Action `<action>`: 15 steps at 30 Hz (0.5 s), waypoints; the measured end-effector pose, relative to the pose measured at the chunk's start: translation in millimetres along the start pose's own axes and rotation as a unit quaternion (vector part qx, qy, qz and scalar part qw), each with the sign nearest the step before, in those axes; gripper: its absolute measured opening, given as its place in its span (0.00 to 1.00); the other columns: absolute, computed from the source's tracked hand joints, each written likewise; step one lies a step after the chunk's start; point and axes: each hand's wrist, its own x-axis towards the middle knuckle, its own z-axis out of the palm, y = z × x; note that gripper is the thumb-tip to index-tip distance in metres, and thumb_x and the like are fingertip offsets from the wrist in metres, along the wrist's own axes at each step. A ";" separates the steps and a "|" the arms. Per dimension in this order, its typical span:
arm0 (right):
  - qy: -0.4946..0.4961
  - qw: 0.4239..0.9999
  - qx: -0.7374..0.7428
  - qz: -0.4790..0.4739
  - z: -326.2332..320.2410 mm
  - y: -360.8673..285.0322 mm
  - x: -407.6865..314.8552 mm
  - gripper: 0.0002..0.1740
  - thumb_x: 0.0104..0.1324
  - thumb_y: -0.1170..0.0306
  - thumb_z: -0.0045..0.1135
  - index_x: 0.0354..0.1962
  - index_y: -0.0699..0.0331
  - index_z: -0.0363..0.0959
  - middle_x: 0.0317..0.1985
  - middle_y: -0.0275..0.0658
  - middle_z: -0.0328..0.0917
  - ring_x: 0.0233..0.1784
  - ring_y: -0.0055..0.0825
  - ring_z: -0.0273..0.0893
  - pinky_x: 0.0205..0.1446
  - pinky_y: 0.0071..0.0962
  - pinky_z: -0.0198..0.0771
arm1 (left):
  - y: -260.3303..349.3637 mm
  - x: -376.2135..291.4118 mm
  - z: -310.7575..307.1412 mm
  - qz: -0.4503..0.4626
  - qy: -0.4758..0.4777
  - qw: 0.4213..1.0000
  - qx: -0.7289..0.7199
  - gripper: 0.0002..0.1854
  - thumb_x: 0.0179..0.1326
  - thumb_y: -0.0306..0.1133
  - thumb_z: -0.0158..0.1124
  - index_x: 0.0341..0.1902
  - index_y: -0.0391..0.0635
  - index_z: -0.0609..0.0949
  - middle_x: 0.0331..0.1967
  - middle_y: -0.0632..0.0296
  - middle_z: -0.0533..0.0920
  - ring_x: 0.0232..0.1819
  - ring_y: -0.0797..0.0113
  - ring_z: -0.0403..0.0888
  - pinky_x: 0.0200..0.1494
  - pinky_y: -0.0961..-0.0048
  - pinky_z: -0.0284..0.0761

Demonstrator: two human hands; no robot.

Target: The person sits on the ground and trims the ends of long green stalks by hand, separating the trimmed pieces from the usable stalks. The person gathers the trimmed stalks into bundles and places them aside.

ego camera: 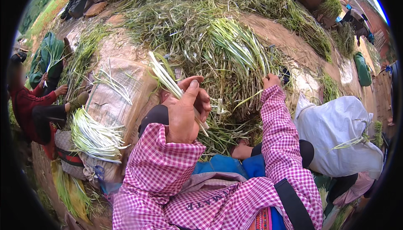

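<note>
My left hand (pixel 189 110) grips a small bunch of white-stemmed green shoots (pixel 165 75), its pale ends poking out below my palm. At the right, my right hand (pixel 271 80) has its fingers closed at the edge of a large heap of long green stalks (pixel 233 44); what exactly the fingertips hold is too small to tell. A thin yellowish leaf (pixel 248 100) lies just left of that hand. On a woven sack (pixel 116 72) to my left are a few loose white stems (pixel 116 86) and, at its near end, a thick pile of white stems (pixel 96 135).
A full white sack (pixel 333 132) stands to the right. A person in a red top (pixel 30 113) sits at the far left, holding stems. More withered greens (pixel 283 12) spread across the ground, with other people at the top. A green bundle (pixel 362 69) lies far right.
</note>
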 end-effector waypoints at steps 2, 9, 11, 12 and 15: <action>0.055 0.997 0.040 -0.029 1.7 5.9 9.3 0.09 0.65 0.70 0.49 0.40 0.65 0.72 0.42 0.43 0.72 0.42 0.30 0.73 0.47 0.31 0.72 | -1.1 0.9 1.7 -0.005 0.008 1.000 0.003 0.10 0.65 0.33 0.51 0.44 0.40 0.73 0.19 0.64 0.76 0.15 0.73 0.72 0.11 0.81 0.61; 0.140 0.918 0.365 -0.069 -34.4 7.8 5.9 0.07 0.67 0.72 0.44 0.39 0.66 0.66 0.32 0.40 0.76 0.19 0.20 0.71 0.19 0.18 0.68 | -8.5 0.7 6.0 -0.006 -0.001 1.000 0.021 0.09 0.65 0.33 0.50 0.44 0.41 0.74 0.20 0.63 0.76 0.17 0.75 0.74 0.11 0.82 0.61; 0.275 0.834 0.475 -0.059 -51.1 5.8 -6.2 0.05 0.66 0.71 0.46 0.37 0.64 0.67 0.25 0.36 0.75 0.12 0.16 0.65 0.14 0.16 0.60 | -14.1 2.7 8.4 -0.016 -0.015 1.000 0.022 0.09 0.65 0.32 0.50 0.44 0.41 0.74 0.20 0.63 0.76 0.16 0.75 0.74 0.11 0.82 0.61; 0.303 0.809 0.496 -0.087 -69.9 -6.9 -28.1 0.07 0.67 0.69 0.44 0.38 0.63 0.67 0.25 0.35 0.74 0.14 0.16 0.65 0.13 0.15 0.61 | -16.2 1.5 6.0 -0.018 -0.014 0.999 0.024 0.09 0.65 0.32 0.50 0.44 0.40 0.74 0.20 0.63 0.76 0.16 0.75 0.74 0.11 0.82 0.61; 0.207 0.862 0.452 -0.096 -72.8 11.7 -9.6 0.11 0.67 0.65 0.48 0.40 0.64 0.70 0.18 0.31 0.68 0.13 0.14 0.62 0.11 0.15 0.58 | -22.8 0.7 8.7 -0.019 -0.019 0.999 0.031 0.09 0.65 0.32 0.50 0.43 0.40 0.74 0.19 0.63 0.76 0.16 0.75 0.74 0.10 0.82 0.62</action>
